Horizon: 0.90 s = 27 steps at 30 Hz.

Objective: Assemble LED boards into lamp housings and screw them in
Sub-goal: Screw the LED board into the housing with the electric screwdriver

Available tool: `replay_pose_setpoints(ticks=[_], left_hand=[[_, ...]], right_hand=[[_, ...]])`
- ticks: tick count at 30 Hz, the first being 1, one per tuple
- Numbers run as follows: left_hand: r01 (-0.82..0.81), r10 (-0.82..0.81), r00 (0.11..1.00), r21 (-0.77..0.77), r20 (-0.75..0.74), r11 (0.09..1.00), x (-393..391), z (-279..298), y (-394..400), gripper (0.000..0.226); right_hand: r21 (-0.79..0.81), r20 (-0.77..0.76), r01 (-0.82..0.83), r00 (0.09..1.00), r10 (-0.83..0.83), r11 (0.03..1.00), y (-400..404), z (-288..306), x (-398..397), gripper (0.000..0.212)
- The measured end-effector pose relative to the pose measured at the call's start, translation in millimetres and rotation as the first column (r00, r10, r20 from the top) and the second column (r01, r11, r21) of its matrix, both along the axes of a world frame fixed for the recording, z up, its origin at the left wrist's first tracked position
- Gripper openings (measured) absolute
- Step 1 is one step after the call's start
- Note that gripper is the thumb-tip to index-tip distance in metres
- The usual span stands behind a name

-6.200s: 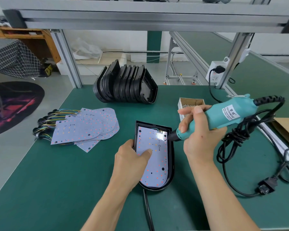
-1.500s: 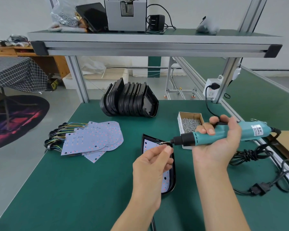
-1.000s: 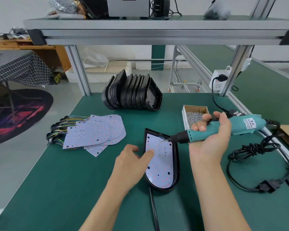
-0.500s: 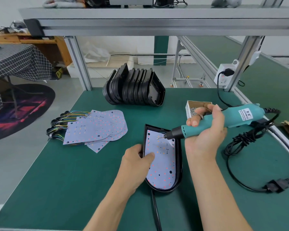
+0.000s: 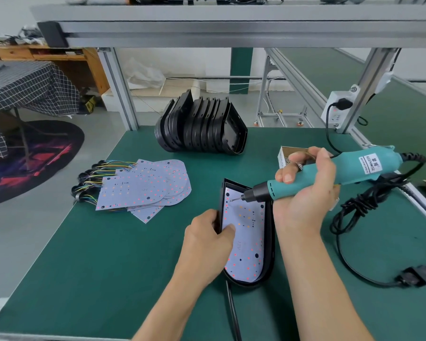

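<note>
A black lamp housing [image 5: 270, 244] lies on the green bench with a white LED board [image 5: 249, 232] seated inside it. My left hand [image 5: 207, 242] grips the housing's left rim, thumb pressing on the board. My right hand [image 5: 303, 193] holds a teal electric screwdriver [image 5: 342, 173]; its bit carries a screw and hovers at the board's upper left corner. A small cardboard box of screws [image 5: 284, 156] sits behind my right hand, partly hidden by it.
A stack of black housings [image 5: 202, 126] stands at the back centre. Several loose LED boards with coloured wires [image 5: 143, 185] lie to the left. The screwdriver's black cord [image 5: 359, 212] coils on the right, near the bench edge. A socket [image 5: 337, 112] hangs on the frame post.
My left hand left the screwdriver tip and came down to grip the housing's left rim. The screwdriver tilted down, its bit moving to the board's upper left corner.
</note>
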State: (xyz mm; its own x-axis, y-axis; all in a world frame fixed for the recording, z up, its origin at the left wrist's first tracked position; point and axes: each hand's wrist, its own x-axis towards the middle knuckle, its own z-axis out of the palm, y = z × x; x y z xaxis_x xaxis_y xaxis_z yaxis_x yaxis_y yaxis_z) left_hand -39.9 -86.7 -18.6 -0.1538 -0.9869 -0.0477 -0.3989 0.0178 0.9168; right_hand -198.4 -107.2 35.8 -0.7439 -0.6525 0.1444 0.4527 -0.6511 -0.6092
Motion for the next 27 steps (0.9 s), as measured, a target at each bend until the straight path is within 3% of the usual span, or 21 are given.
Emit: replay_pose_setpoints(ticks=[16, 23, 27], left_hand=[[-0.011, 0.012, 0.999, -0.042, 0.047, 0.999, -4, 3, 4, 0.034], [-0.027, 0.032, 0.997, -0.069, 0.07, 0.997, -6, 5, 6, 0.036], [-0.033, 0.039, 0.996, -0.077, 0.08, 0.997, -7, 6, 6, 0.035]], right_hand=[[0.001, -0.034, 0.002, 0.999, -0.002, 1.0, 2, 0, 3, 0.011], [-0.036, -0.067, 0.008, 0.998, -0.011, 0.999, 4, 4, 8, 0.029], [-0.048, -0.122, 0.01, 0.992, -0.015, 0.999, 5, 5, 11, 0.022]])
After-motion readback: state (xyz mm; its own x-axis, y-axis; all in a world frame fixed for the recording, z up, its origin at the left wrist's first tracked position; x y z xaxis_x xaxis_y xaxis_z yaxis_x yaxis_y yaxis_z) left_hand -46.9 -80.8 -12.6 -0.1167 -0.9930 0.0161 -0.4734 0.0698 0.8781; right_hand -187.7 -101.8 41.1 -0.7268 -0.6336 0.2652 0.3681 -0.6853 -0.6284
